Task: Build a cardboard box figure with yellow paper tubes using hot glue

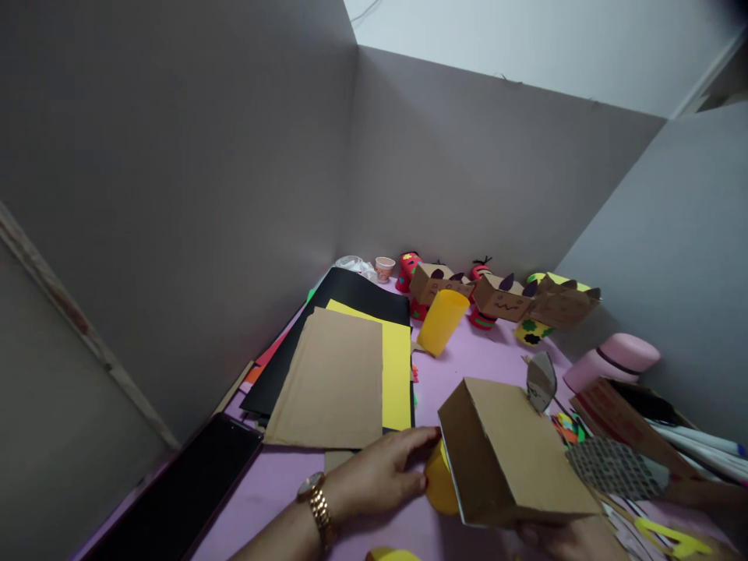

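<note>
My left hand, with a gold watch on the wrist, grips a yellow paper cup at the near edge of the purple table. A folded cardboard box with a grey ear piece sits over that cup. My right hand holds the box from below at the bottom edge, mostly out of frame. A second yellow cup lies tilted further back.
Cardboard, yellow and black sheets are stacked at left, with a black tablet nearer. Finished cardboard-headed cup figures line the back wall. A pink container, markers and paper scraps crowd the right. Grey partitions enclose the table.
</note>
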A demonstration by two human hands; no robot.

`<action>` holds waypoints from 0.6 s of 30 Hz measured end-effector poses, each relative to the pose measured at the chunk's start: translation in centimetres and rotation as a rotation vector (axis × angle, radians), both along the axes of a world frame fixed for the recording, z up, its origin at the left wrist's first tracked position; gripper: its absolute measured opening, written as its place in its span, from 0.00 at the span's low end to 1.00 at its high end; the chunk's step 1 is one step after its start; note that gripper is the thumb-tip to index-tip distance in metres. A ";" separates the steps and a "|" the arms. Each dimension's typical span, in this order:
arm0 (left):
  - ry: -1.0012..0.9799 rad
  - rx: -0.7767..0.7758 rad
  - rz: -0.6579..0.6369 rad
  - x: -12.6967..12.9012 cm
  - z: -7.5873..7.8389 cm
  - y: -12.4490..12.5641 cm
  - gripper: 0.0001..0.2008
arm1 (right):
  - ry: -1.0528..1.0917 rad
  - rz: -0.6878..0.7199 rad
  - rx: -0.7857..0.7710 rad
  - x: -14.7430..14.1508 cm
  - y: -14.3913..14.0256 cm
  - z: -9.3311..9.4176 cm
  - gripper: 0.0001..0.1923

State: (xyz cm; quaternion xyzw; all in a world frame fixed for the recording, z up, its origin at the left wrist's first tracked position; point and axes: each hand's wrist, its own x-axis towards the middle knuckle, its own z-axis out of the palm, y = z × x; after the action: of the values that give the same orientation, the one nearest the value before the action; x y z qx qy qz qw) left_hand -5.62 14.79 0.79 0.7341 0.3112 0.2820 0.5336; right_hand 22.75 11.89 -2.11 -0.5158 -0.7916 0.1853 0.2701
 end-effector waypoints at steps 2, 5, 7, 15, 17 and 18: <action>0.005 0.001 0.001 0.0 0.0 0.0 0.30 | -0.059 0.033 -0.047 0.2 0.2 0.4 0.12; 0.007 0.001 0.003 0.0 0.1 -0.1 0.29 | 0.029 0.026 -0.103 0.2 0.3 0.7 0.15; 0.006 0.000 0.005 0.0 0.1 -0.1 0.29 | 0.085 -0.001 -0.118 0.1 0.4 0.7 0.16; 0.003 -0.007 0.007 0.1 0.0 -0.1 0.28 | 0.088 0.058 -0.146 0.7 0.8 -0.2 0.21; -0.001 -0.010 0.004 0.1 0.0 -0.1 0.28 | 0.069 0.067 -0.134 1.1 1.1 -0.6 0.19; -0.003 -0.012 0.005 0.0 0.0 0.0 0.28 | 0.069 0.066 -0.133 1.3 1.2 -0.7 0.18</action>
State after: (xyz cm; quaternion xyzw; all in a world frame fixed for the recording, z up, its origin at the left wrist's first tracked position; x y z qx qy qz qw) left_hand -5.58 14.76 0.77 0.7297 0.3139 0.2824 0.5378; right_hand 24.06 13.05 -2.83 -0.4996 -0.7842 0.2640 0.2562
